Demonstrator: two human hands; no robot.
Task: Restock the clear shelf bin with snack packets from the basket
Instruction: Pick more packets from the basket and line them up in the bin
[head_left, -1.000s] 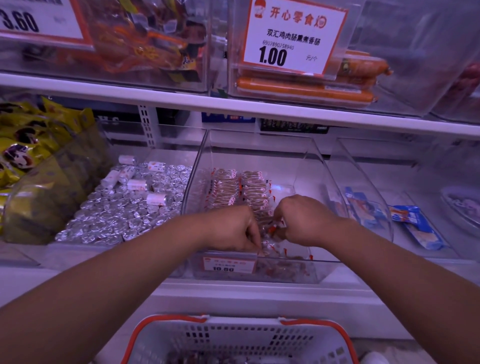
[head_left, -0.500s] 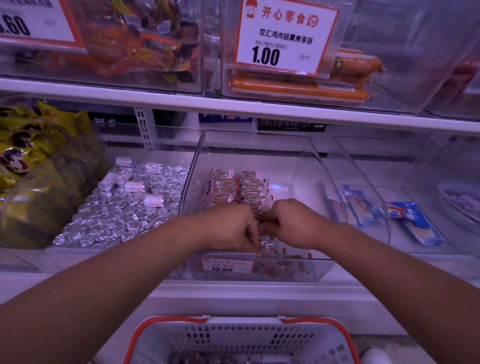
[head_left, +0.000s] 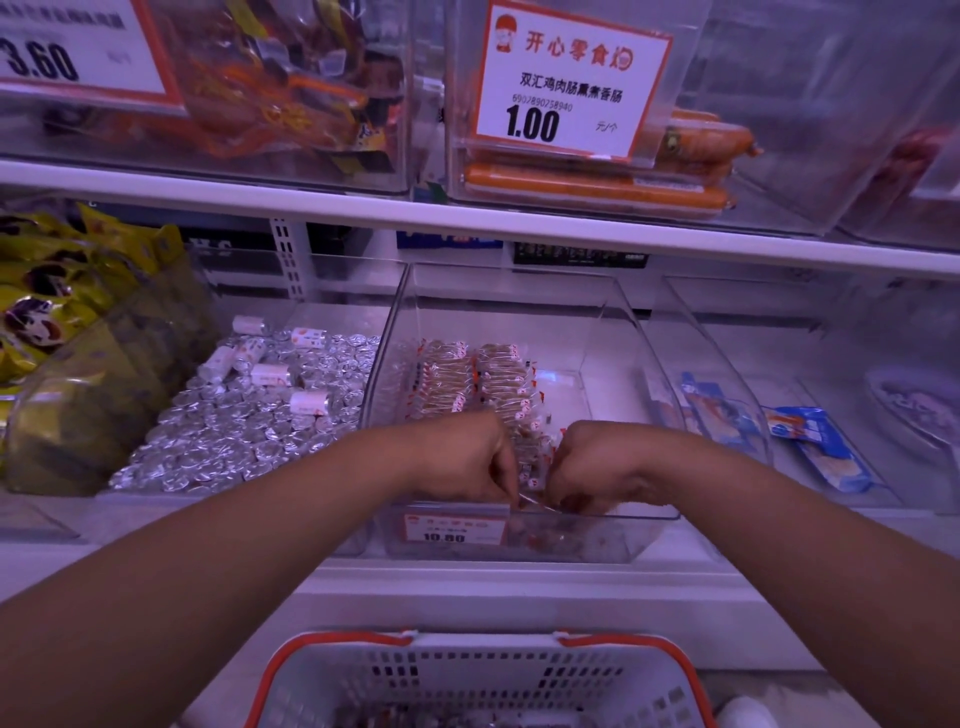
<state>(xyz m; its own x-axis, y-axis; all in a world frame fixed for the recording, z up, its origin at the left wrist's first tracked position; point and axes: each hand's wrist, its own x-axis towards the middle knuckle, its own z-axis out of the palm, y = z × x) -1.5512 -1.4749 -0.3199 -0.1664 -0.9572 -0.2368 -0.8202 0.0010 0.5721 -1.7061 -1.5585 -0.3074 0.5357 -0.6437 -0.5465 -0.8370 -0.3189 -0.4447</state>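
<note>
Both sets of fingers curled and pinching the same little clump of snack packets (head_left: 532, 475) right at the front lip of the clear shelf bin (head_left: 613, 332), left hand (head_left: 467, 457) and right hand (head_left: 597, 462) nearly knuckle to knuckle; exactly how many packets sit in that pinch, can't tell, too small and glossy. Just beyond the grip, two neat rows of the same packets standing on edge toward the back of the bin. Biggest risk from here, probably: slippery wrappers squirting out of the pinch and dropping over the low front wall, or a careless push tipping those tidy rows over like dominoes. Also easy to flick one sideways into the silver foil candies (head_left: 249, 421) left of the grip or the blue packets (head_left: 810, 447) to the right. Down below the grip, toward the body, the basket (head_left: 478, 675) with what looks like more stock inside. Compared with a second ago: hands drawn much closer together, gap between them basically gone, and both shifted a touch nearer the front edge. Rows behind look unchanged.
</note>
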